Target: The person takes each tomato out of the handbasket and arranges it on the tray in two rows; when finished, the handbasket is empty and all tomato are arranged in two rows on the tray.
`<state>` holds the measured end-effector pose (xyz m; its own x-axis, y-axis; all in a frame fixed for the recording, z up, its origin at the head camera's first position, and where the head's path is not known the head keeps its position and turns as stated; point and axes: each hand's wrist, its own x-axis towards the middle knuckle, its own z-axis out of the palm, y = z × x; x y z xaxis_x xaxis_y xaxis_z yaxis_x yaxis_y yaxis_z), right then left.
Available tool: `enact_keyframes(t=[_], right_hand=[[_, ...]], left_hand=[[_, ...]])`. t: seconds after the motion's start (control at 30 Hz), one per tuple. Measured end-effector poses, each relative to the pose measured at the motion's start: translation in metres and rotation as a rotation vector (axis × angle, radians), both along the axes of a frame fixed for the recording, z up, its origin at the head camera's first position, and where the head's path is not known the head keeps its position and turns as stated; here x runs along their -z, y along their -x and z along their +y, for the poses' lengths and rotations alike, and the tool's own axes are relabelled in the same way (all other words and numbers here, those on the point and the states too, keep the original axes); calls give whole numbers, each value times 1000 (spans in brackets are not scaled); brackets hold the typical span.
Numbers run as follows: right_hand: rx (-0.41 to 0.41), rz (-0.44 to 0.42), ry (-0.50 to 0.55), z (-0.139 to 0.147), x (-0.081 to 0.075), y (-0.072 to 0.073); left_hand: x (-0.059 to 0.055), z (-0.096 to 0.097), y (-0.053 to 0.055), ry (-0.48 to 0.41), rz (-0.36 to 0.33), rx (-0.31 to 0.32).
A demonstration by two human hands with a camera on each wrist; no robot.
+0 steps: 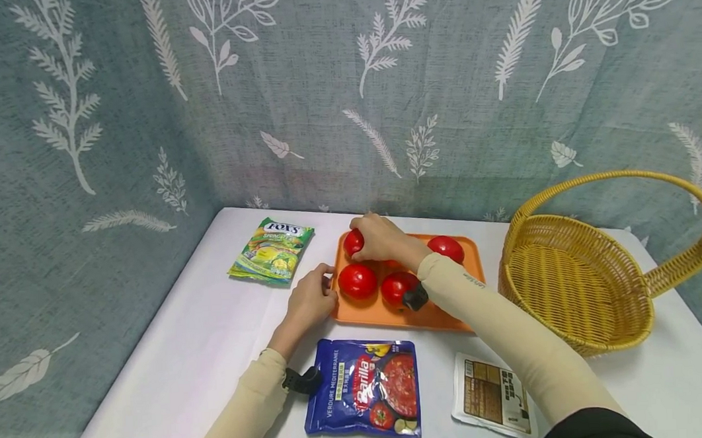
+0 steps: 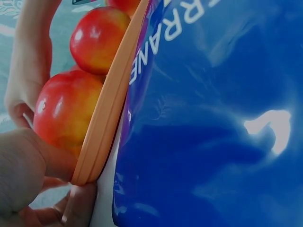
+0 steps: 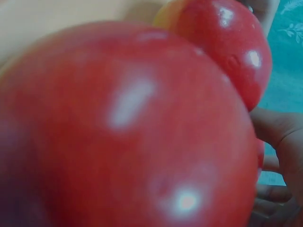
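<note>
Right hand [image 1: 382, 238] had its fingers curled over the back-left tomato [image 1: 353, 242] on the orange tray [image 1: 445, 316], while the left hand [image 1: 310, 300] pinched the tray's left edge to steady it. Looked like the pickup stage to me; next it'd need a clean lift clear of the other tomatoes [image 1: 357, 281].

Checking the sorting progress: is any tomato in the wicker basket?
No, the wicker basket holds nothing; every visible tomato sits on the orange tray.

The right hand [image 1: 378, 239] hides most of the far-left tomato [image 1: 353, 242]. The white packet [image 1: 494, 397] print is too small to read. In the right wrist view, the nearest tomato [image 3: 123, 132] is blurred and cut off.
</note>
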<state>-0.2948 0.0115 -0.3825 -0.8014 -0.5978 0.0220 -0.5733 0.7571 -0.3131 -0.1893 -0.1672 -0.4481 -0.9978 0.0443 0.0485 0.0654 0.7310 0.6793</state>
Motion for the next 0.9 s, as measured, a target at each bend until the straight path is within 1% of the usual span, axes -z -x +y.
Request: enact_keyframes(t=[0.17, 0.33, 0.53, 0.67, 0.77, 0.83, 0.9], right_hand=[[-6, -9, 15, -3, 1, 1], [-17, -9, 14, -3, 4, 2], [22, -6, 3, 3, 5, 2], [47, 8, 41, 11, 4, 1], [35, 28, 95, 17, -3, -5], [29, 40, 129, 21, -11, -13], [26, 55, 162, 29, -21, -25]], left_hand=[[-1, -2, 0, 0, 8, -3], [1, -2, -1, 0, 10, 7], [2, 3, 1, -2, -5, 5], [3, 2, 4, -3, -8, 24], [3, -2, 5, -36, -16, 33], [2, -7, 5, -80, -31, 40], [2, -13, 5, -154, -63, 52]])
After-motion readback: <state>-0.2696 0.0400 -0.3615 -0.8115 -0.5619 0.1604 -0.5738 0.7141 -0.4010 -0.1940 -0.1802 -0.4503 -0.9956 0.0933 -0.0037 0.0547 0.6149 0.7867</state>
